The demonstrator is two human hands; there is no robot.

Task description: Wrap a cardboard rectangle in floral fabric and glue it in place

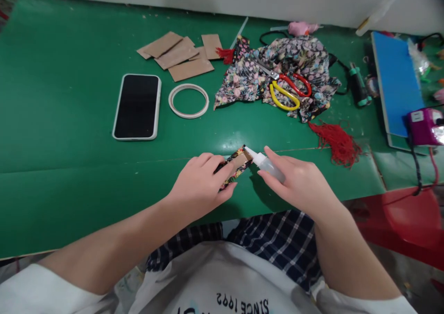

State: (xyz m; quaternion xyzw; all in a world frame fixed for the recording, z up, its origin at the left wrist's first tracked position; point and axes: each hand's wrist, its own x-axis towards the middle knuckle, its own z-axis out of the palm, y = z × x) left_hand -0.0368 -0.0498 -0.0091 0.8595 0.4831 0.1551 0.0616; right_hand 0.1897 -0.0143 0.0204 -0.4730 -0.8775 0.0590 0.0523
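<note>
My left hand (204, 182) grips a small cardboard piece (239, 161) edged with dark floral fabric, just above the table's front part. Its fingers cover the piece's lower left end. Between the thumb and fingers of my right hand (300, 180) is a clear squeeze glue bottle (272, 167) with a white pointed nozzle. The nozzle tip meets, or nearly meets, the upper right end of the cardboard piece. Beyond my hands lies crumpled floral fabric (243, 80), with red-and-yellow-handled scissors (284, 89) on top of it.
On the green table (69, 120) lie a phone (137, 107), a roll of tape (171, 102), cardboard pieces (192, 70) and red threads (336, 143). To the right are a green-and-black tool (360, 85), a blue board (397, 83) and a purple device (425, 126). A red stool (414, 217) stands below.
</note>
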